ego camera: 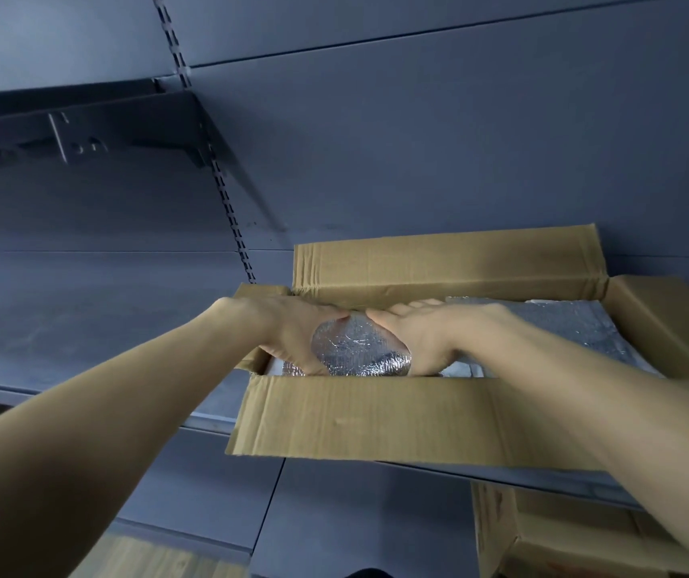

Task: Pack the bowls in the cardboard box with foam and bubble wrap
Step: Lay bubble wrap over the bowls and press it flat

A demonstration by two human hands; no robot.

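Observation:
An open cardboard box (359, 415) sits on a grey shelf, its flaps folded outward. Silver foil-faced foam (559, 327) lines the inside on the right. Both hands hold a round bundle wrapped in silver bubble foil (359, 348) over the box's left end, just above its front wall. My left hand (292, 331) grips the bundle's left side. My right hand (422, 335) grips its right side, thumbs nearly meeting on top. What is inside the wrap is hidden.
The grey shelf (84, 327) runs out to the left of the box. Another shelf bracket (84, 135) hangs above left. A second cardboard box (542, 531) stands below at the lower right. Wooden floor (146, 556) shows at the bottom.

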